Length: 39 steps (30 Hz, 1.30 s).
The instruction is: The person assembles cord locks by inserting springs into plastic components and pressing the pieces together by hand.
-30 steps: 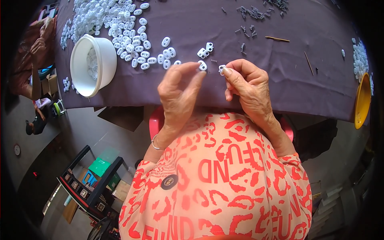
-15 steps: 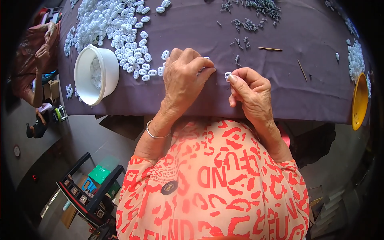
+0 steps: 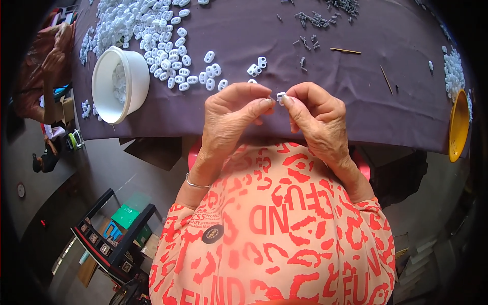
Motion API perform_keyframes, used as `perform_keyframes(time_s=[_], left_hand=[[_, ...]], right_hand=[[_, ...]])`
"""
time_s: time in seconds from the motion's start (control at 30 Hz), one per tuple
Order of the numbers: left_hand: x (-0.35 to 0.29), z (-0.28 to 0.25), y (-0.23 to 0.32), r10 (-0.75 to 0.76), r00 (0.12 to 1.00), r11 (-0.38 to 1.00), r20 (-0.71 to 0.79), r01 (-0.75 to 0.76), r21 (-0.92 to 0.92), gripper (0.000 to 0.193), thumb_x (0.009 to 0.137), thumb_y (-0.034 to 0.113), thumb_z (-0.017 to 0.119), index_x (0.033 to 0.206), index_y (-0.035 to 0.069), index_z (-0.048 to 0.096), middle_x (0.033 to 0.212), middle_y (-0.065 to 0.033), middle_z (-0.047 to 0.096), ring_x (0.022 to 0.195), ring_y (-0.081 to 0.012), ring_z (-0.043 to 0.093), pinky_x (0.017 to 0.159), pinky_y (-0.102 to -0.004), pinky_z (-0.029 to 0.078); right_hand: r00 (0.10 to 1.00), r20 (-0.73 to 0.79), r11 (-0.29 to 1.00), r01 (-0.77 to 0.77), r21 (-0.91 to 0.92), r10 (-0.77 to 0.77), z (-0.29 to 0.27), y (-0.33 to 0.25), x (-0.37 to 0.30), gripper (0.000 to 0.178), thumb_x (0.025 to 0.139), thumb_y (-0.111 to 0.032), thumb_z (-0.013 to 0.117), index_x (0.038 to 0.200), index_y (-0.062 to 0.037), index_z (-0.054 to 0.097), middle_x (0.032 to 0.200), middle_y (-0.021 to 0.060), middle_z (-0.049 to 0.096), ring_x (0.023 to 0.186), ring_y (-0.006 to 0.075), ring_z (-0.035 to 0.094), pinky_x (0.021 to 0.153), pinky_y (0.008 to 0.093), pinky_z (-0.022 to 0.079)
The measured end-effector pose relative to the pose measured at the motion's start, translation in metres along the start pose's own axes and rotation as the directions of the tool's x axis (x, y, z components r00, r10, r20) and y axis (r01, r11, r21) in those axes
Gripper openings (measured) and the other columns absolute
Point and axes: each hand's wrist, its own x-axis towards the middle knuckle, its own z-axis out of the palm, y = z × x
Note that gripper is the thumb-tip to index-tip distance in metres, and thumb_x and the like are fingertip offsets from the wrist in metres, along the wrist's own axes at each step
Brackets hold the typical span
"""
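My two hands meet above the near edge of a table covered in dark purple cloth. My right hand pinches a small white plastic piece between thumb and forefinger. My left hand has its thumb and forefinger closed right beside that piece, on something too small to make out, perhaps a thin dark pin. A few loose white pieces lie just beyond my fingers. A silver bracelet sits on my left wrist.
A white bowl with white pieces stands at the table's left edge, beside a big heap of white pieces. Small dark pins lie at the back, thin sticks to the right, a yellow bowl at far right. Another person sits at left.
My left hand reached out to the cloth half a second ago and has come back to meet my right hand, which kept hold of the white piece.
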Motion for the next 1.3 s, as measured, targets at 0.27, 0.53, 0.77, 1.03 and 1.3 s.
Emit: perform_keyframes(time_s=[0.27, 0.53, 0.77, 1.03, 1.3], left_hand=[[-0.012, -0.001, 0.001, 0.052, 0.998, 0.998, -0.025, -0.051, 0.025, 0.024, 0.076, 0.0, 0.067, 0.099, 0.0, 0.062, 0.085, -0.0055, 0.065, 0.078, -0.0097, 0.061, 0.062, -0.0194, 0.047], [-0.021, 0.005, 0.0, 0.152, 0.984, 0.982, -0.091, -0.139, 0.13, 0.022, 0.077, -0.005, 0.065, 0.099, -0.002, 0.061, 0.085, -0.0046, 0.064, 0.08, -0.0087, 0.06, 0.068, -0.0203, 0.049], [-0.02, 0.001, -0.004, 0.212, 0.977, 0.959, -0.034, -0.201, 0.2, 0.019, 0.078, -0.005, 0.064, 0.097, -0.002, 0.061, 0.085, -0.0037, 0.064, 0.08, -0.008, 0.059, 0.072, -0.0205, 0.049], [-0.012, -0.003, -0.007, 0.099, 0.995, 0.974, -0.016, -0.094, 0.205, 0.026, 0.078, 0.0, 0.066, 0.103, -0.001, 0.059, 0.085, -0.0044, 0.065, 0.076, -0.0076, 0.061, 0.064, -0.019, 0.049], [-0.009, 0.0, -0.007, 0.024, 0.998, 0.99, -0.051, -0.016, 0.142, 0.028, 0.08, 0.004, 0.065, 0.106, -0.001, 0.058, 0.089, -0.0075, 0.066, 0.079, -0.0122, 0.064, 0.063, -0.0203, 0.049]], right_hand=[[0.998, 0.033, 0.992, 0.055, -0.116, -0.052, 0.009, -0.003, -0.005, 0.01, 0.087, -0.01, 0.058, 0.086, -0.0001, 0.058, 0.063, -0.0042, 0.052, 0.052, 0.001, 0.044, 0.046, 0.0156, 0.036], [0.991, 0.057, 0.97, 0.129, -0.206, -0.12, 0.01, 0.002, -0.005, 0.009, 0.086, -0.008, 0.058, 0.084, 0.0011, 0.058, 0.059, -0.0026, 0.052, 0.05, 0.0016, 0.044, 0.044, 0.0167, 0.036], [0.974, 0.121, 0.956, 0.215, -0.201, -0.193, 0.006, 0.009, -0.003, 0.007, 0.085, -0.005, 0.057, 0.084, 0.0021, 0.057, 0.062, -0.0007, 0.054, 0.05, 0.0025, 0.049, 0.044, 0.0175, 0.039], [0.986, 0.13, 0.993, -0.102, -0.055, 0.108, 0.006, 0.013, -0.004, 0.01, 0.087, -0.008, 0.056, 0.087, 0.0015, 0.058, 0.066, -0.0014, 0.056, 0.05, 0.0028, 0.05, 0.045, 0.0162, 0.04], [0.968, 0.091, 0.964, -0.242, 0.112, 0.232, 0.005, 0.012, 0.0, 0.012, 0.087, -0.01, 0.057, 0.087, 0.0017, 0.059, 0.067, 0.0004, 0.056, 0.049, 0.0047, 0.051, 0.045, 0.0169, 0.042]])
